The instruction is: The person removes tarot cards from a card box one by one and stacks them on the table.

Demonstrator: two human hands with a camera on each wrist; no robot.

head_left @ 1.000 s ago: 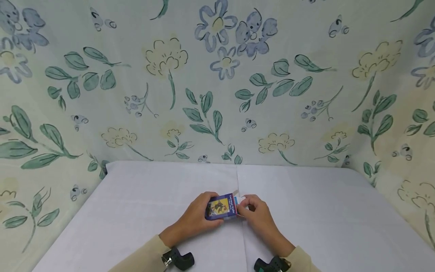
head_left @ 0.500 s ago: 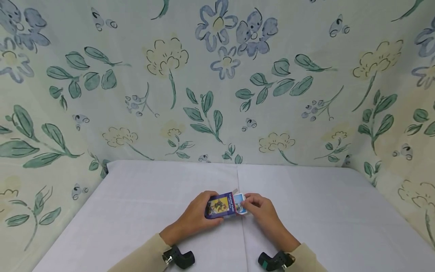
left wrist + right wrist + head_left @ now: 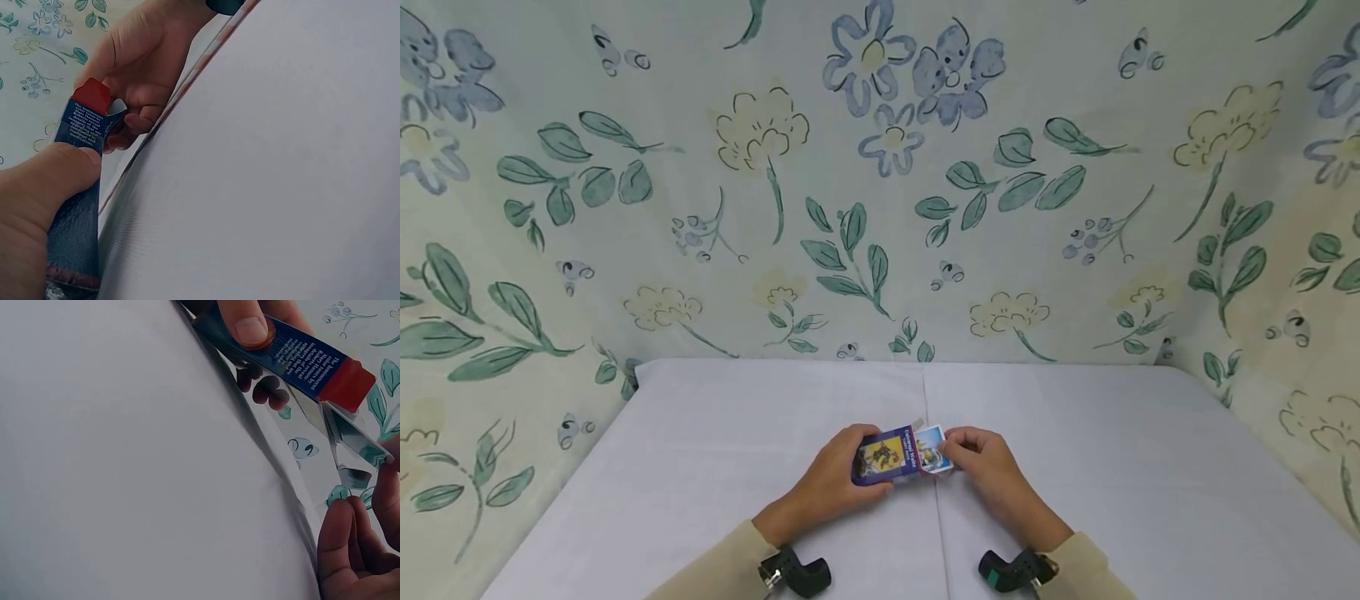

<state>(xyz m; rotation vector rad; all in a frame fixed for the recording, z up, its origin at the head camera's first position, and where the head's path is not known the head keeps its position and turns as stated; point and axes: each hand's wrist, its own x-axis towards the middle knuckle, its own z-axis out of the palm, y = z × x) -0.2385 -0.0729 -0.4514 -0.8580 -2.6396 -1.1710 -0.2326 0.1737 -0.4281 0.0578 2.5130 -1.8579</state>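
Observation:
My left hand grips a blue card box with a yellow picture on its front, thumb along the near side and fingers round the far side. The box's right end is open. A stack of cards with a white border and a blue picture sticks partway out of that end. My right hand pinches the outer edge of the cards between thumb and fingers. In the right wrist view, a red end flap stands folded out beside the cards. The cards' inner part is hidden in the box.
Box and hands are over a table with a white cloth, creased down the middle. A floral curtain hangs behind the table and along both sides. Black wrist cameras sit at both cuffs.
My right hand has moved to the right, drawing the cards partway out of the box, so more of their picture shows. The left hand and the box have stayed almost in place.

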